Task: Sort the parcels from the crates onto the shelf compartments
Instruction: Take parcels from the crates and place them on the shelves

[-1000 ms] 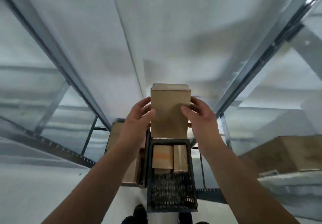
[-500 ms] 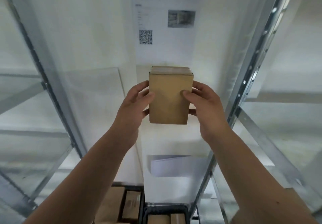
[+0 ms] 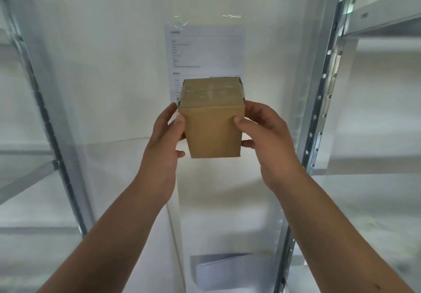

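A brown cardboard parcel (image 3: 213, 124) with clear tape across its top is held up in front of a white panel between two shelf uprights. My left hand (image 3: 163, 140) grips its left side, thumb on the near face. My right hand (image 3: 265, 133) grips its right side the same way, fingers wrapped behind. The parcel is tilted so its taped top shows. No crate is in view.
A printed sheet (image 3: 205, 51) is taped to the white panel behind the parcel. A folded white paper (image 3: 225, 270) sits low on the panel. Metal shelf uprights stand at left (image 3: 45, 115) and right (image 3: 319, 110), with shelf boards (image 3: 382, 19) beyond them.
The view has swung up from the crates to the shelf panel. Both hands have carried the parcel up and tilted its taped top toward me.
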